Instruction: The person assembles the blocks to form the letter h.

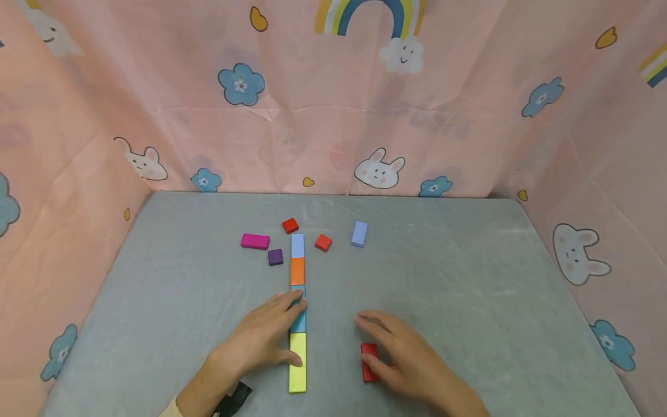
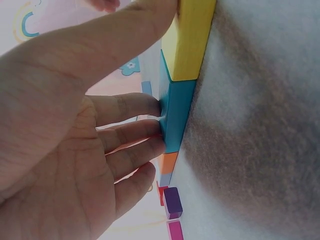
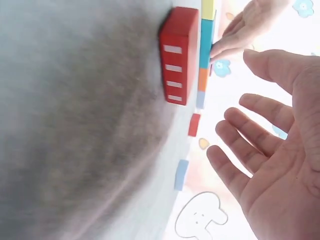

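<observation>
A straight row of blocks runs away from me: a yellow block (image 1: pixel 297 379) nearest, then a teal block (image 1: pixel 299 323), an orange block (image 1: pixel 297 271) and a light blue block (image 1: pixel 297 246). My left hand (image 1: pixel 260 336) rests along the row's left side, fingertips at the teal block and thumb over the yellow one. To the right, a red block (image 1: pixel 369 348) lies on the table, with white marks on one side in the right wrist view. My right hand (image 1: pixel 406 359) hovers over it with fingers spread; a gap shows between hand and block in the right wrist view.
Around the row's far end lie a magenta block (image 1: pixel 255 241), a purple block (image 1: pixel 275 257) and two small red blocks (image 1: pixel 290 226). A second light blue block (image 1: pixel 359 234) lies farther right. Pink patterned cloth (image 1: pixel 323 127) walls the grey table (image 1: pixel 469 278) at back and sides.
</observation>
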`<state>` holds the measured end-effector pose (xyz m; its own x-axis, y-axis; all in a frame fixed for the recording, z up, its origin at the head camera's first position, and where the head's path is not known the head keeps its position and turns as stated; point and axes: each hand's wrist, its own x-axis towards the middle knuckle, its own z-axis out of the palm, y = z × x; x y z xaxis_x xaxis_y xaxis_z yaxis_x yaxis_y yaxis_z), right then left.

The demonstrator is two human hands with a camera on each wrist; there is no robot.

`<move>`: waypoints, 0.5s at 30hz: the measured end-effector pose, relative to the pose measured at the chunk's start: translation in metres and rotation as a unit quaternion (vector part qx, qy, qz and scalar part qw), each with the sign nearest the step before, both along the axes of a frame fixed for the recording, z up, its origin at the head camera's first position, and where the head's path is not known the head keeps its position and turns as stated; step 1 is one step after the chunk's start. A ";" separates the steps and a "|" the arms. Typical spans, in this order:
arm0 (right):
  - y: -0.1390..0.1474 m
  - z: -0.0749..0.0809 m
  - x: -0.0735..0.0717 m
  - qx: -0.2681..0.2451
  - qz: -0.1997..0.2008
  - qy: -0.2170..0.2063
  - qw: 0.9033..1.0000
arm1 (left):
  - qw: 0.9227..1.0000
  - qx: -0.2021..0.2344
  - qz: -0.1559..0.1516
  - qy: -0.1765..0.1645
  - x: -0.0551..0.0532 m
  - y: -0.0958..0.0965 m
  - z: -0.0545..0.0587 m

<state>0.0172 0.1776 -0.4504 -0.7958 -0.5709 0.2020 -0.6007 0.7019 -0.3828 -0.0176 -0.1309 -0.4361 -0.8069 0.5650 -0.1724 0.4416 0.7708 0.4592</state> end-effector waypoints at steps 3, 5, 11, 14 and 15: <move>-0.003 0.005 -0.007 0.012 0.001 -0.027 1.000 | 1.000 0.000 0.001 -0.007 -0.001 0.000 0.000; -0.004 0.007 -0.013 0.020 0.003 -0.042 0.999 | 1.000 0.000 0.000 -0.007 -0.001 0.001 0.000; -0.010 0.008 -0.031 0.013 0.024 -0.061 0.998 | 1.000 0.003 -0.004 0.006 -0.001 0.000 0.000; -0.015 0.010 -0.043 0.009 0.038 -0.058 0.998 | 1.000 0.003 -0.004 0.011 -0.001 0.000 0.001; -0.017 0.011 -0.047 0.011 0.042 -0.056 0.997 | 1.000 0.003 -0.004 0.011 -0.001 0.000 0.001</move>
<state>-0.0294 0.1611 -0.4399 -0.7617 -0.6400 0.1014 -0.6122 0.6594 -0.4364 -0.0185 -0.1312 -0.4356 -0.8056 0.5728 -0.1516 0.4583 0.7645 0.4533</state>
